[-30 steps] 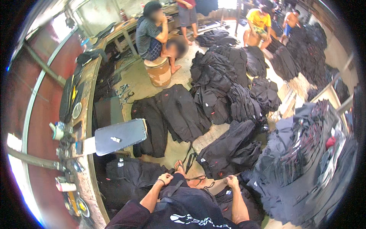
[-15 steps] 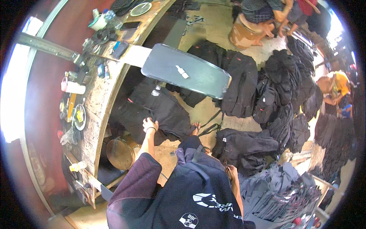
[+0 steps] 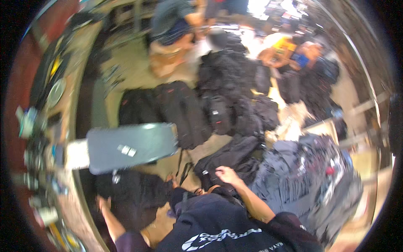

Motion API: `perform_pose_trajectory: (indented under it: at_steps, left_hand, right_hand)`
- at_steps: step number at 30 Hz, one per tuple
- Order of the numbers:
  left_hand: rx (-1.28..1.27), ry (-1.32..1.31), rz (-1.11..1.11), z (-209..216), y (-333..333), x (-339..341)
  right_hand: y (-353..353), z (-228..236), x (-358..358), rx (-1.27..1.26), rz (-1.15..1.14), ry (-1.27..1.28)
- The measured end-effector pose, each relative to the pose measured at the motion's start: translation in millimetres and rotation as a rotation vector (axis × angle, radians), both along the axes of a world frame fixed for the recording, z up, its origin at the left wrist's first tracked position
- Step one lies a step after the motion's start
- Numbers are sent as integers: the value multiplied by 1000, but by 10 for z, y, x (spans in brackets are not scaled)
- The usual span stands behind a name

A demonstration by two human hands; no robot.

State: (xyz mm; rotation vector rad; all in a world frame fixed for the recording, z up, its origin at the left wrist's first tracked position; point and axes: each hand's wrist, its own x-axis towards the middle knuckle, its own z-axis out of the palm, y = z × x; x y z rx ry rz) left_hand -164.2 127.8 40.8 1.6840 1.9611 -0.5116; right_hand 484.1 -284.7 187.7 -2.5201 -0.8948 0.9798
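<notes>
Hanging at the left side of a black garment (image 3: pixel 138 195) on the floor (image 3: pixel 136 75), the left hand (image 3: pixel 102 203) is just beside the right edge of the counter (image 3: pixel 74 197). Its fingers look slightly parted; blur leaves it unclear whether they touch or grip the cloth. The right hand (image 3: pixel 226 174) is raised, loosely curled, with nothing visible in it, though its grip cannot be told for certain; in this view it overlaps a black garment pile (image 3: pixel 231 157). To its right lies a broad heap of dark grey garments (image 3: pixel 289 187). From the counter's right edge a dark grey board (image 3: pixel 109 145) with rounded corners sticks out, bearing a small white object (image 3: pixel 126 150). Past the board, folded black garments (image 3: pixel 182 113) lie side by side, and a person (image 3: pixel 172 21) sits on a brown drum (image 3: pixel 168 61).
</notes>
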Motion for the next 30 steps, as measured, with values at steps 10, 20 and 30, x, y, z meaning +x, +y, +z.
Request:
perform_pose_trajectory:
  at_steps: [10, 20, 30]
  left_hand:
    - [124, 401, -63, 433, -161, 687]
    - [41, -592, -714, 1125, -1418, 3130]
    - [-380, -634, -1598, 2194, -2518, 4942]
  right_hand:
    - [-163, -435, -270, -174, 1, 137]
    - [241, -276, -468, -41, 5, 214]
    - [654, 271, -129, -386, 194, 109]
